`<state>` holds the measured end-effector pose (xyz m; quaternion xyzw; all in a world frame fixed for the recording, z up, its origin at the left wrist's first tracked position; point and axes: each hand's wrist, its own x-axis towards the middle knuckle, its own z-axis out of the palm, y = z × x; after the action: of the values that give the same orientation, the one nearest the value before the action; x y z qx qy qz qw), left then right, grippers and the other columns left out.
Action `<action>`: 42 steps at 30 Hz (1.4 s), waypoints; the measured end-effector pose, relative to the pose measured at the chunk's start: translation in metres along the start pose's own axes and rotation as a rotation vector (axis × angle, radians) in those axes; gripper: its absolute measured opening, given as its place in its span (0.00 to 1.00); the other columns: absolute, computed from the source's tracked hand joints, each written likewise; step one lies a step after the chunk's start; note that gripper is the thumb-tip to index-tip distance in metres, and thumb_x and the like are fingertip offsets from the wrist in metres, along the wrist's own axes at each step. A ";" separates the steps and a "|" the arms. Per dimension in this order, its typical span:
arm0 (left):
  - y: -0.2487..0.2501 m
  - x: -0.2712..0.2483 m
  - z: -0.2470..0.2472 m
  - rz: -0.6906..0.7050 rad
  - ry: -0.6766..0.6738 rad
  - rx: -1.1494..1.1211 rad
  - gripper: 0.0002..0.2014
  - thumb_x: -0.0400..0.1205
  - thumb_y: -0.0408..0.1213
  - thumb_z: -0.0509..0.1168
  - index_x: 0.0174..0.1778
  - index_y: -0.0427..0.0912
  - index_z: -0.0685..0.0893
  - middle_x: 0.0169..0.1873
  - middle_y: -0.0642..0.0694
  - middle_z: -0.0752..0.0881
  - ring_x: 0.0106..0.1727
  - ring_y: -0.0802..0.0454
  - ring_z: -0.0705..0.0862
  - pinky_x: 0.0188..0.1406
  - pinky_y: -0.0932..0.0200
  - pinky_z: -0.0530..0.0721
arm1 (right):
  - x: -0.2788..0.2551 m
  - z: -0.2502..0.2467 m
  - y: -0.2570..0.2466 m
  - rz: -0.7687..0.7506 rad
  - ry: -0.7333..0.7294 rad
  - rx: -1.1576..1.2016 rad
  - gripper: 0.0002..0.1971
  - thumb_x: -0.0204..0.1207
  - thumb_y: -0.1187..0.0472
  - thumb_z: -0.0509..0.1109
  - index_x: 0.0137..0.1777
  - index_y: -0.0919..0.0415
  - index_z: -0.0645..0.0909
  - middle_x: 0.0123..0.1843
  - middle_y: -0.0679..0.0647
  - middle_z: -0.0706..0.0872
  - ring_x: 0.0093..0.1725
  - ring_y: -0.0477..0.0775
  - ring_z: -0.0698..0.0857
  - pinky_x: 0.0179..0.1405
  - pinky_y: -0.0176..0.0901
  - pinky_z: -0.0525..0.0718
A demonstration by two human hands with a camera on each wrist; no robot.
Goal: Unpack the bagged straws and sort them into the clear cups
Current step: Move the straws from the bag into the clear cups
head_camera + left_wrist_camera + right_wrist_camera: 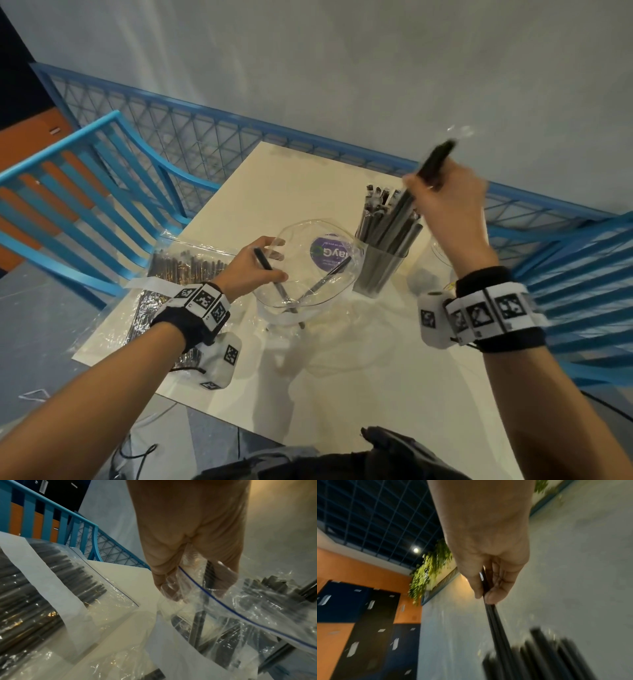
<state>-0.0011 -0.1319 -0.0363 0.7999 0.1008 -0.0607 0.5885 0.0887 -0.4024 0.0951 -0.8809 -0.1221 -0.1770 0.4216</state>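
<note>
Right grip (442, 202): straws (435, 161) above cup (380, 270)

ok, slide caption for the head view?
Left hand holds open a clear plastic zip bag; right hand lowers black straws into a clear cup.

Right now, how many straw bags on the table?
2: an open bag held by the left hand, and a full bag lying at the table's left edge. Others may be hidden.

I see a cream table (308, 370) beside a pale grey wall (342, 68), with a blue mesh railing (191, 137) between them. A blue slatted chair (85, 192) stands at the left, and the right wrist view shows an orange wall (359, 572), hanging green plants (428, 572) and one round ceiling lamp (415, 550).
</note>
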 end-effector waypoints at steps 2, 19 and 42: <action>0.001 0.001 0.001 0.004 -0.010 0.006 0.30 0.74 0.27 0.76 0.71 0.45 0.76 0.56 0.43 0.84 0.51 0.51 0.85 0.44 0.68 0.81 | -0.011 0.026 0.007 0.023 -0.157 -0.125 0.11 0.79 0.55 0.71 0.54 0.61 0.82 0.41 0.47 0.83 0.37 0.44 0.83 0.33 0.22 0.76; 0.004 0.003 0.004 0.016 -0.016 -0.005 0.30 0.73 0.26 0.76 0.71 0.44 0.76 0.56 0.42 0.84 0.52 0.49 0.85 0.47 0.65 0.81 | -0.017 0.023 0.008 -0.143 -0.218 -0.257 0.15 0.81 0.56 0.68 0.67 0.57 0.80 0.55 0.59 0.88 0.51 0.58 0.86 0.56 0.52 0.85; -0.003 -0.010 -0.003 0.037 0.064 -0.037 0.19 0.78 0.25 0.70 0.64 0.43 0.82 0.48 0.34 0.90 0.41 0.50 0.88 0.38 0.64 0.83 | -0.083 0.124 0.002 0.917 -0.697 0.701 0.12 0.79 0.70 0.69 0.61 0.65 0.76 0.61 0.60 0.77 0.42 0.54 0.84 0.33 0.40 0.88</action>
<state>-0.0113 -0.1294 -0.0362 0.7922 0.1057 -0.0223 0.6007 0.0404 -0.3113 -0.0127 -0.6602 0.0849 0.3647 0.6511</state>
